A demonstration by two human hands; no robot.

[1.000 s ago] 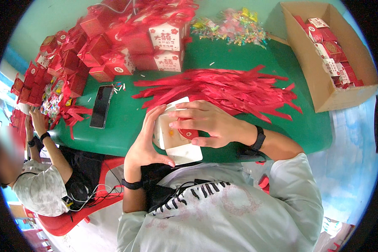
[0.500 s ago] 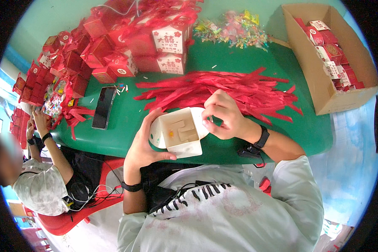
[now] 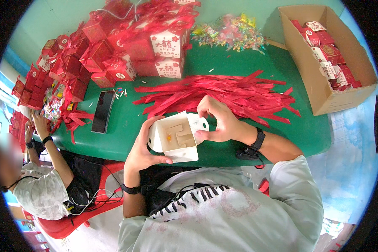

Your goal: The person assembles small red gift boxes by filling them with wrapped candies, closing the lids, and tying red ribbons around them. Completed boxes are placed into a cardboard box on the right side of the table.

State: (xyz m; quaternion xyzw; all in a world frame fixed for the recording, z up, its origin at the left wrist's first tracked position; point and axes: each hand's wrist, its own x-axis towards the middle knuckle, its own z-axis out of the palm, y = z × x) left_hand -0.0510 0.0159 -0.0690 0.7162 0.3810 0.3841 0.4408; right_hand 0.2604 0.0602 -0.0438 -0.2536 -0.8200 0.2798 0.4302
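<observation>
My left hand [image 3: 143, 145] holds a small open paper gift box [image 3: 181, 156] by its left side, thumb along the near edge and fingers behind. The box is pale inside, with folded bottom tabs and a small orange-yellow piece in it. Its side flaps have rounded ends with holes. My right hand [image 3: 220, 121] is at the right flap [image 3: 202, 122], thumb against the box's right edge and forefinger curled at the flap's far side. Just beyond the box lies a loose bundle of red ribbons [image 3: 222, 94] on the green table [image 3: 277, 145].
Stacked red and white gift boxes [image 3: 169, 44] fill the back left. A pile of wrapped candies [image 3: 233, 33] lies at the back. Right of it stands a cardboard carton [image 3: 344, 101] holding boxes. A phone [image 3: 103, 112] lies left; another person's hands [image 3: 38, 124] work beyond it.
My right hand has opened from a closed curl and come onto the right flap, which now shows its hole. The box has shifted slightly left and toward me in my left hand.
</observation>
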